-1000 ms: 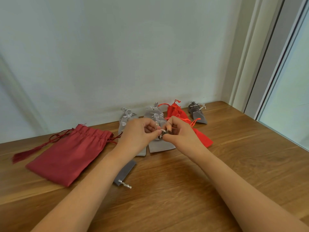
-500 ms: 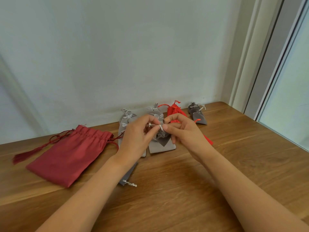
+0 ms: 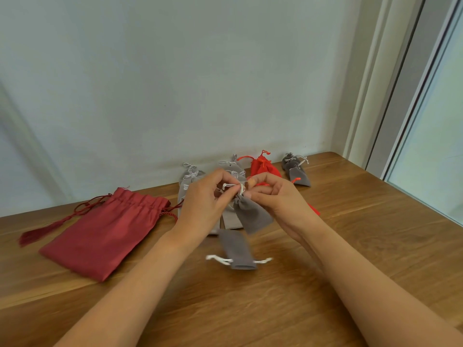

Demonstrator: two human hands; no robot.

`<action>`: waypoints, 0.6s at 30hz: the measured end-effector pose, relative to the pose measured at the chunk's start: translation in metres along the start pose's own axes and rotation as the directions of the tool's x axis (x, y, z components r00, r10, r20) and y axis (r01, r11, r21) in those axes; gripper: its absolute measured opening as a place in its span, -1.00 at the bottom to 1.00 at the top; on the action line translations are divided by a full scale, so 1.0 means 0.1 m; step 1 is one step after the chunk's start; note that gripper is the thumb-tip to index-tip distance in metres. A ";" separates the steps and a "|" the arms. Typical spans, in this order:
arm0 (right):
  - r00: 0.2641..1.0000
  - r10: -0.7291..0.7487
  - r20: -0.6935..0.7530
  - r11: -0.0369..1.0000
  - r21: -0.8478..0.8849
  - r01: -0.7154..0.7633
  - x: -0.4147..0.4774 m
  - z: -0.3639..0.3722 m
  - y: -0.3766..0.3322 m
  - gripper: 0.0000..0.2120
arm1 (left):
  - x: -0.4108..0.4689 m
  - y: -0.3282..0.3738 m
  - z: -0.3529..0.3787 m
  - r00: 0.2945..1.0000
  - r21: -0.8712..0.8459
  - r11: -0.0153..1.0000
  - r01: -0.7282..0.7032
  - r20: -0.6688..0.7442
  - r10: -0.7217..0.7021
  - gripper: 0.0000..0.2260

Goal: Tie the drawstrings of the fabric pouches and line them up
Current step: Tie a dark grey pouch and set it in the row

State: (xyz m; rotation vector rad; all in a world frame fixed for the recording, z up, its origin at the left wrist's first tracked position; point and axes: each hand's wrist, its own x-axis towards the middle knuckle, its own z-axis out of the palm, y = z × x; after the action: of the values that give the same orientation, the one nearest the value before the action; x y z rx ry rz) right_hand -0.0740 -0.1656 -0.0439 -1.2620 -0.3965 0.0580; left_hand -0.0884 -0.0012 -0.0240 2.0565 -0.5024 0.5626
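A small dark grey pouch (image 3: 251, 213) hangs in the air above the table, its neck gathered. My left hand (image 3: 204, 197) and my right hand (image 3: 274, 194) both pinch its white drawstring (image 3: 231, 185) at the neck. Below them a second dark grey pouch (image 3: 237, 249) lies flat on the table with its white strings spread to both sides. Along the wall lie tied pouches: light grey ones (image 3: 191, 177), an orange-red one (image 3: 263, 166) and dark grey ones (image 3: 295, 169).
A large dark red pouch (image 3: 105, 231) with a tasselled cord lies at the left on the wooden table (image 3: 375, 234). The white wall runs close behind the row. A window frame (image 3: 400, 96) stands at the right.
Both hands have lifted the dark grey pouch higher, so its body now hangs free below the fingers. The flat grey pouch on the table is now fully uncovered, strings showing on both sides.
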 end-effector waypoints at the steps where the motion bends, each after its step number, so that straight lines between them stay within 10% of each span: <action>1: 1.000 0.007 -0.006 1.000 0.011 -0.007 0.01 0.00 0.01 -0.83 | 0.01 -0.01 -0.01 1.000 -0.009 1.000 0.004 0.006 -0.004 -0.93; 18: 0.984 0.156 -0.085 0.986 -0.048 -0.160 0.05 -0.10 0.29 -0.81 | -0.17 -0.24 0.34 0.974 -0.131 0.966 0.224 0.011 -0.225 -0.86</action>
State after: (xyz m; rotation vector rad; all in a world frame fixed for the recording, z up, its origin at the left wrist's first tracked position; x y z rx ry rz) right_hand -0.0610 -0.1648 -0.0718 -1.3439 -0.2288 0.1314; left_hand -0.0817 -0.0165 -0.0662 1.9528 -0.2896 0.3880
